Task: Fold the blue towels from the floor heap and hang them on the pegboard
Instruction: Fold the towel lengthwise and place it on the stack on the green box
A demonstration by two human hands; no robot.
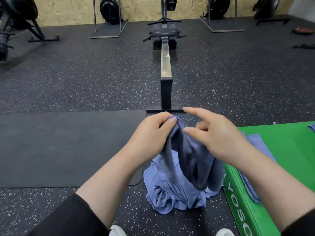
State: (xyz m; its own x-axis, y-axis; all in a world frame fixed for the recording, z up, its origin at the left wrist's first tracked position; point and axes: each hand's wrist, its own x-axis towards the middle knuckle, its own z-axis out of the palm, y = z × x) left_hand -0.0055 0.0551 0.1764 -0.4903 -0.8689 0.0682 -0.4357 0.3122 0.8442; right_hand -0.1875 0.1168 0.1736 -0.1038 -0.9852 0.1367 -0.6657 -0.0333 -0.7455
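My left hand (151,133) pinches the top edge of a blue towel (189,157) and holds it up so that it hangs down over the heap of blue towels (170,193) on the speckled floor. My right hand (213,133) hovers beside the lifted towel with its fingers loosely spread, some of them touching the cloth. More blue towels (255,142) lie flat on the green box at the right. The pegboard is out of view.
A green padded box (289,150) stands to my right. A black mat (68,147) lies on the floor to the left. A rowing machine rail (166,65) runs straight ahead. Other gym machines stand along the far wall.
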